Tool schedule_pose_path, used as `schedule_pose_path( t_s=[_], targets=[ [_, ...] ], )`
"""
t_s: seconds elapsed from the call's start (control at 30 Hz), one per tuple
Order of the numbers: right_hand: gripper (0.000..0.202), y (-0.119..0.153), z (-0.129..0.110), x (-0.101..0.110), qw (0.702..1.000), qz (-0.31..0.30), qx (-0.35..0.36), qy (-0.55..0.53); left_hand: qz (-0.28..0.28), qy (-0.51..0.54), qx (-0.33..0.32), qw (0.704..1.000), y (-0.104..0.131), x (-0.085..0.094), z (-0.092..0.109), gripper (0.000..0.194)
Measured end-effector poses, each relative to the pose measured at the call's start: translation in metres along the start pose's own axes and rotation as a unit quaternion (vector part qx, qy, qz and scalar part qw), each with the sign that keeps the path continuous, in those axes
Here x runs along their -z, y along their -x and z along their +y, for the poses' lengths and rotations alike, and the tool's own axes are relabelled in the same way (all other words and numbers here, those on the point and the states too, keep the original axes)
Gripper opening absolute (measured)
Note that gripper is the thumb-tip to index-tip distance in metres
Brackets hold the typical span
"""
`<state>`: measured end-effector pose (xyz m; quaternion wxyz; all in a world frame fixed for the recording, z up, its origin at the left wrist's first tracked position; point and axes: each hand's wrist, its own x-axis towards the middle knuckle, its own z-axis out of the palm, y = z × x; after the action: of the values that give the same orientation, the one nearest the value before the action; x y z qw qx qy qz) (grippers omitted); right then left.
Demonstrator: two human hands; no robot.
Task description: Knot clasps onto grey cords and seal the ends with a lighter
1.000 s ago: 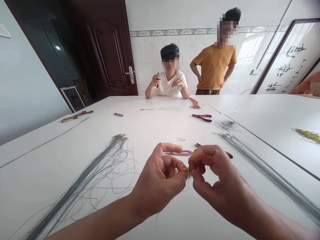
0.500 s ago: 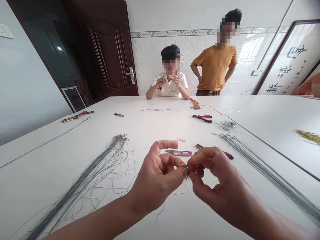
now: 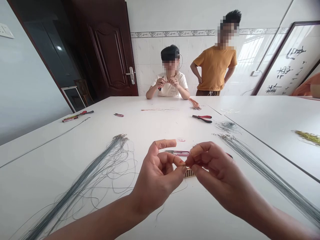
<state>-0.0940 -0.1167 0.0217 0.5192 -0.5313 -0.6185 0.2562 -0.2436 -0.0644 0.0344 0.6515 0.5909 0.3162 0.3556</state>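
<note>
My left hand (image 3: 160, 176) pinches with thumb and forefinger, its middle of the grip hidden; a tan wrap covers a raised finger. A thin grey cord (image 3: 180, 190) trails on the table below these fingertips and seems to lead up to them. My right hand (image 3: 215, 170), also with a wrapped finger, is closed in a pinch almost touching the left fingertips. What it holds is too small to make out. Behind the fingertips shows a small gold-edged piece with dark rows (image 3: 189, 173). Pink-handled thread snips (image 3: 178, 153) lie just beyond, partly covered by my right hand.
Bundles of grey cords lie left (image 3: 85, 176) and right (image 3: 265, 173), with loose loops. Red-and-black pliers (image 3: 202, 118), a cord tangle (image 3: 227, 126) and smaller snips (image 3: 118, 115) lie farther off. Across the white table (image 3: 155, 126) a person (image 3: 172, 85) sits working; another person (image 3: 217, 68) stands.
My right hand has turned and shifted slightly, its fingers more closed, uncovering more of the dark-rowed piece. The seated person's hands have come closer together.
</note>
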Motion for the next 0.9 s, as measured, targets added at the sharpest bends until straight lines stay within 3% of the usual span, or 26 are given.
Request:
schedule_pose_path(
  t_s=[0.07,0.2,0.27,0.4,0.53,0.7,0.9],
  targets=[
    [0.013,0.000,0.000,-0.001,0.999,-0.018,-0.014,-0.023,0.005,-0.008,-0.008,1.000,-0.001,0.001,0.000,0.045],
    [0.009,-0.001,0.002,-0.004,0.999,0.007,-0.010,-0.037,0.003,-0.056,-0.034,0.998,-0.001,0.001,-0.006,0.041],
    [0.009,-0.003,0.002,-0.005,0.995,-0.005,-0.019,-0.095,0.004,-0.076,-0.055,0.996,-0.003,0.001,-0.008,0.038],
    [0.041,-0.016,-0.002,-0.008,0.967,-0.066,-0.073,-0.235,0.010,-0.083,-0.119,0.989,-0.015,0.005,-0.004,0.040],
    [0.044,-0.036,-0.004,-0.010,0.958,-0.009,-0.113,-0.263,0.037,-0.073,-0.183,0.980,-0.038,0.018,0.012,0.043],
    [0.028,-0.043,0.003,-0.011,0.961,0.033,-0.126,-0.245,0.186,-0.060,-0.182,0.964,-0.070,0.054,0.031,0.040],
    [0.025,-0.026,0.009,-0.008,0.964,0.020,-0.156,-0.214,0.327,-0.063,-0.168,0.928,-0.102,0.123,0.050,0.041]
  ],
)
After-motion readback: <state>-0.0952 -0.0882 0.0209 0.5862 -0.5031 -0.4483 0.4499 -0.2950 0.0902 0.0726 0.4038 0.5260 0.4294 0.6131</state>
